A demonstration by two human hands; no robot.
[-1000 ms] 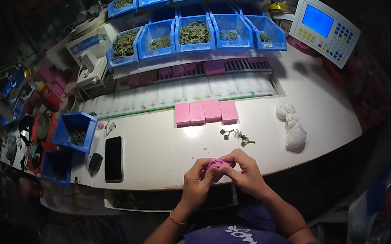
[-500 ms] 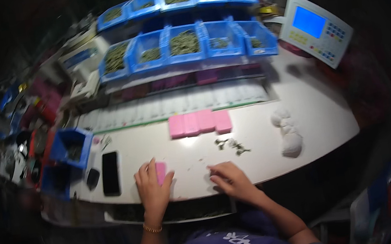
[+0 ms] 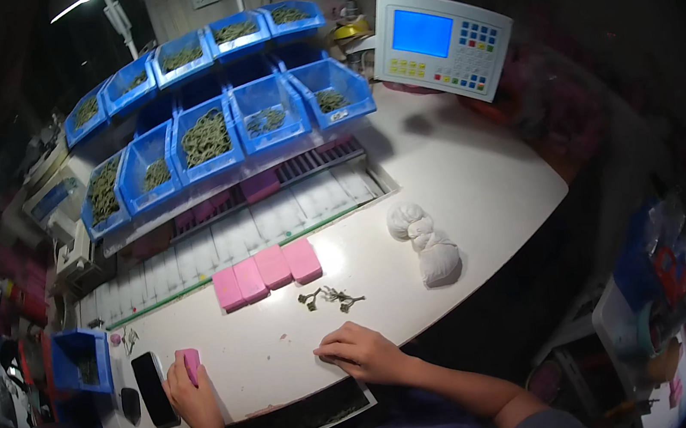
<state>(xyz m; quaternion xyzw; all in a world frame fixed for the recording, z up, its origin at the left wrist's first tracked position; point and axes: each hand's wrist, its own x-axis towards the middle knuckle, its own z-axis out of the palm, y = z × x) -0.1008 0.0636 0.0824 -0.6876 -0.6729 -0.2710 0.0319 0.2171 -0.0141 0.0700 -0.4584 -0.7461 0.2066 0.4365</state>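
My left hand (image 3: 190, 394) has its fingers closed on a pink block (image 3: 192, 358) at the table's front left, beside a black phone (image 3: 153, 393). My right hand (image 3: 361, 353) rests near the front edge with curled fingers drawn together; whatever may be at its fingertips is too small to make out. Behind my hands, four more pink blocks (image 3: 272, 268) lie in a row, with small green branched pieces (image 3: 346, 300) just in front of their right end. A lumpy white bundle (image 3: 437, 255) lies to their right.
Two tiers of blue bins (image 3: 205, 139) with green pieces stand at the back, over a slatted rack (image 3: 307, 164). A control panel (image 3: 442, 45) with a blue screen is at the back right. Blue bins (image 3: 76, 344) and a dark mouse (image 3: 131, 404) sit on the left.
Both hands held a pink block together; my left hand has carried it leftward beside the phone, while my right hand has separated from it. The view has also turned and shifted.
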